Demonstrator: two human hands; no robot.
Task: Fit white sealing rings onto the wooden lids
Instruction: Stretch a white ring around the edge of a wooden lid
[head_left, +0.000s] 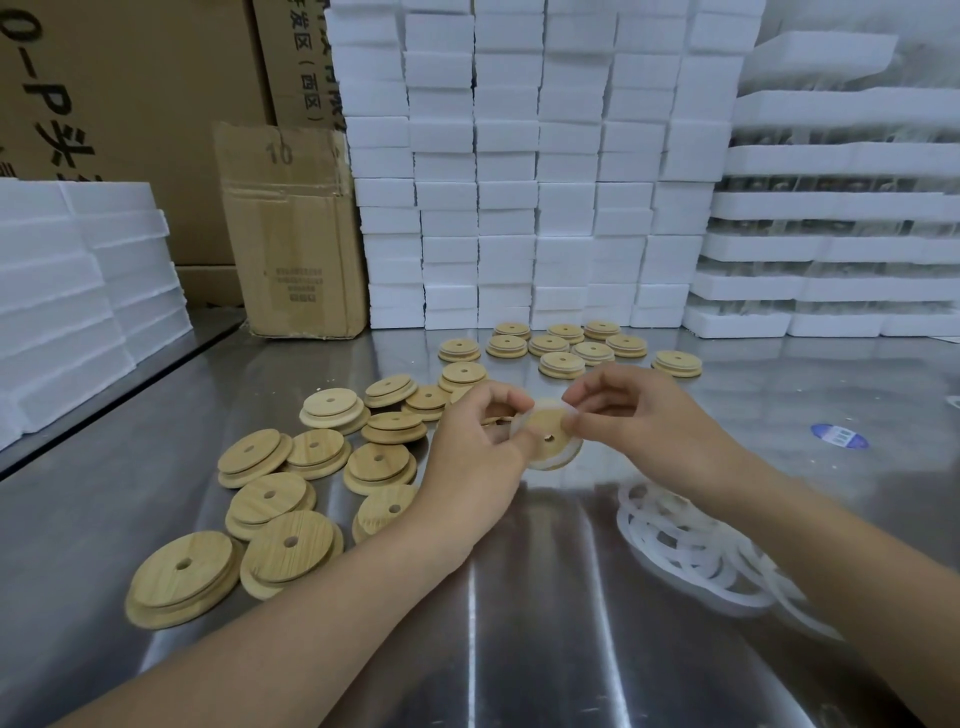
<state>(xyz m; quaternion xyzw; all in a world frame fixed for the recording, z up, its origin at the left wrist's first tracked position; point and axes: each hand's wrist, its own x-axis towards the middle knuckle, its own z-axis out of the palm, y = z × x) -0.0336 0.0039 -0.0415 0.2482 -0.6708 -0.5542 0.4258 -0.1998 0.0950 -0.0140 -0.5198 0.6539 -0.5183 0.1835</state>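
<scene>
Left hand (483, 434) and right hand (641, 415) pinch wooden lid (546, 432), face tilted toward camera, sealing ring (574, 453) around it

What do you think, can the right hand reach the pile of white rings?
Probably yes: the pile of white rings lies close by the right hand with nothing between, though that hand is busy pinching the held lid.

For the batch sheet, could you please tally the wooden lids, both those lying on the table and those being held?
Lids lying on the table: 23 in view; more may be hidden behind the hands
Held lid, between left hand and right hand: 1
Total: 24 lids
The loose rings overlap too much to count.
</scene>
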